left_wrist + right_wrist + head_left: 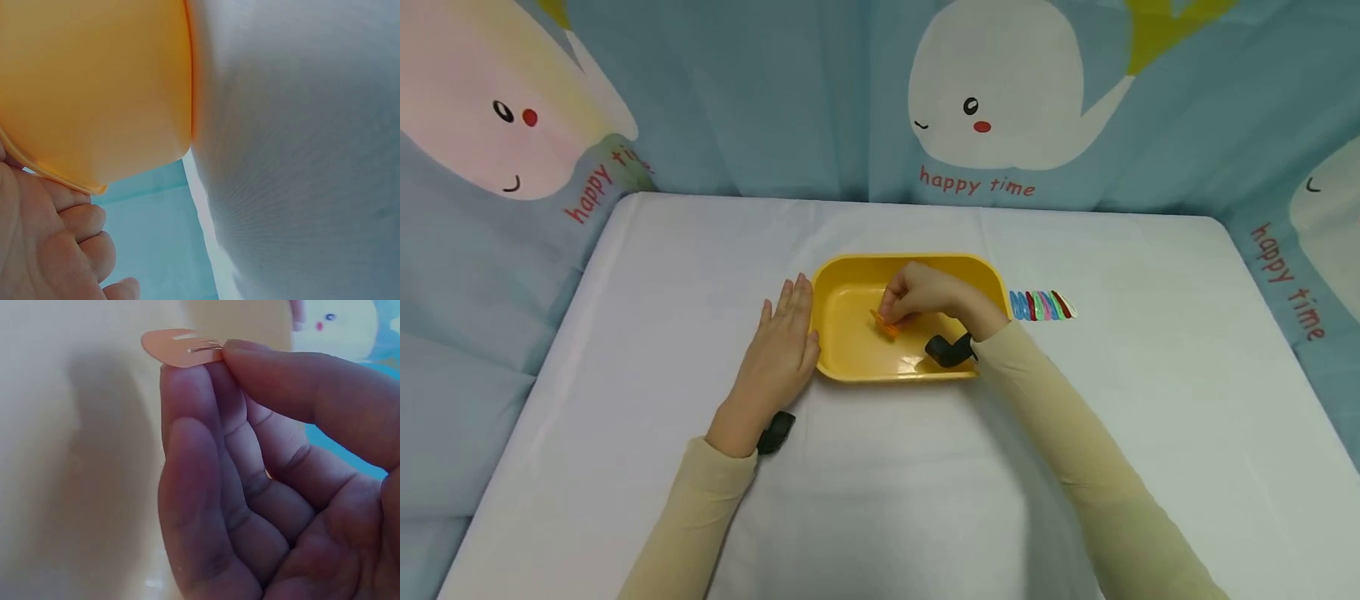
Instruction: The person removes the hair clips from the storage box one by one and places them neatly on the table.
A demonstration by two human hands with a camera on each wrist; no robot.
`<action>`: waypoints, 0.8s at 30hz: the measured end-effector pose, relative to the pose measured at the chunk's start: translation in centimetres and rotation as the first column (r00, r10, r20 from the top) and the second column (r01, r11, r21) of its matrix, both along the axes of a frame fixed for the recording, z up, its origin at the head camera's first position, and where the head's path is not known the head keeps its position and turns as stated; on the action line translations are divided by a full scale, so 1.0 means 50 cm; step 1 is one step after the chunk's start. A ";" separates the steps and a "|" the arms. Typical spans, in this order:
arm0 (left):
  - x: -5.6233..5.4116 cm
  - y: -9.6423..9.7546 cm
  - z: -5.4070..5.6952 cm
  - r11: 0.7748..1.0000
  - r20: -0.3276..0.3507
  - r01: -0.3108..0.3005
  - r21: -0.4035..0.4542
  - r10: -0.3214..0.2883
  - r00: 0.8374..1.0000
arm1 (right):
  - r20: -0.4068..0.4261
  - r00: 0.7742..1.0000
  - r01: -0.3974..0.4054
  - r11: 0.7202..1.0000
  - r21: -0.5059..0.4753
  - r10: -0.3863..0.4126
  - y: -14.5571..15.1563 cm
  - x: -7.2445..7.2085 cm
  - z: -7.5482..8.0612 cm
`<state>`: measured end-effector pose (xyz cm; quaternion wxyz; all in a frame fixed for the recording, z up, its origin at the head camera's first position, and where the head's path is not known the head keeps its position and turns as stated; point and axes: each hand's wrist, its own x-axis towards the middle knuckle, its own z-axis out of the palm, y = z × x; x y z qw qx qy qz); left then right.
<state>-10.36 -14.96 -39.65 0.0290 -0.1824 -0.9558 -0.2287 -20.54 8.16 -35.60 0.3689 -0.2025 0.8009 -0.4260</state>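
My right hand (925, 293) reaches into the yellow tray (850, 373) and pinches an orange snap hair clip (181, 349) between thumb and fingertips. In the right wrist view the clip's rounded end sticks out beyond the fingers, with slots cut through it. Seen from the head, the orange hair clip (887, 327) shows just below the fingertips, close over the tray floor. My left hand (778, 346) lies along the tray's left side with its fingers extended, touching the rim. The left wrist view shows the tray's outer wall (112, 87) above the palm.
Just right of the tray, several snap hair clips (1042, 306) in blue, red, green, pink and white lie side by side in a row. A white cloth (880, 483) covers the table. Behind it hangs a blue curtain (760, 108) printed with whales.
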 end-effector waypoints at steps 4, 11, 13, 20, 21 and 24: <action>0.003 0.006 -0.002 1.000 0.010 0.000 -0.006 0.000 1.000 | 0.020 0.999 0.026 0.999 -0.033 -0.025 0.017 0.012 0.009; 0.002 0.007 0.002 1.000 0.009 0.003 -0.019 -0.003 1.000 | -0.031 0.997 0.071 0.993 -0.092 -0.074 0.046 0.030 0.040; 0.002 0.006 0.004 1.000 0.006 0.002 -0.021 -0.002 1.000 | -0.049 0.995 0.081 0.990 -0.115 -0.087 0.053 0.034 0.048; 0.004 0.002 0.004 1.000 -0.001 0.000 -0.020 0.000 1.000 | -0.093 0.987 0.120 0.983 -0.137 -0.134 0.079 0.049 0.059; 0.004 0.002 0.004 1.000 -0.002 0.000 -0.018 0.000 1.000 | -0.095 0.986 0.126 0.982 -0.138 -0.140 0.084 0.052 0.060; 0.003 0.002 0.004 1.000 -0.006 0.001 -0.020 -0.001 1.000 | -0.097 0.982 0.146 0.978 -0.147 -0.161 0.097 0.055 0.063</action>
